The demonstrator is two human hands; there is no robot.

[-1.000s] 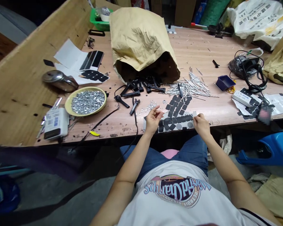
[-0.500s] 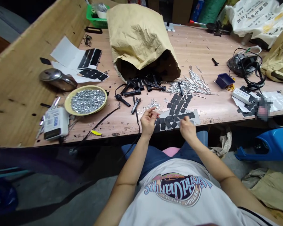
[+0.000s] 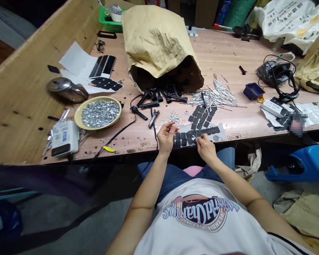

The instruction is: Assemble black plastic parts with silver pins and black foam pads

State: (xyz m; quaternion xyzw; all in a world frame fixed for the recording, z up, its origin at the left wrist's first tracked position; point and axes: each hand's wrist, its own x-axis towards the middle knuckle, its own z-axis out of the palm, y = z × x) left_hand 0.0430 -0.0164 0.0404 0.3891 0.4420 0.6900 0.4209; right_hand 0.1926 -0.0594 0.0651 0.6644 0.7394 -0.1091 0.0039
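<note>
My left hand (image 3: 166,139) is closed in a pinch above the table's front edge, beside the black pads; whatever its fingertips hold is too small to make out. My right hand (image 3: 207,148) pinches a thin metal pin (image 3: 194,137) whose tip points left toward my other hand. Under and between the hands lies a grey backing sheet (image 3: 221,131) with rows of black adhesive pads (image 3: 183,139). Small metal washers (image 3: 173,117) are scattered just beyond my left fingers. A loose pile of metal pins (image 3: 218,94) lies farther back, with a black plastic part (image 3: 203,99) on it.
A brown paper bag (image 3: 159,42) opens toward me, black plastic parts (image 3: 151,97) at its mouth. On the left are a yellow bowl (image 3: 78,122) of small metal pieces, a white box-shaped device (image 3: 65,138) and a metal cup (image 3: 66,88). A purple box (image 3: 252,91) stands right.
My right hand has moved left, closer to my left hand, and the pin in its fingers now shows. The left hand stays nearly in place, still pinched.
</note>
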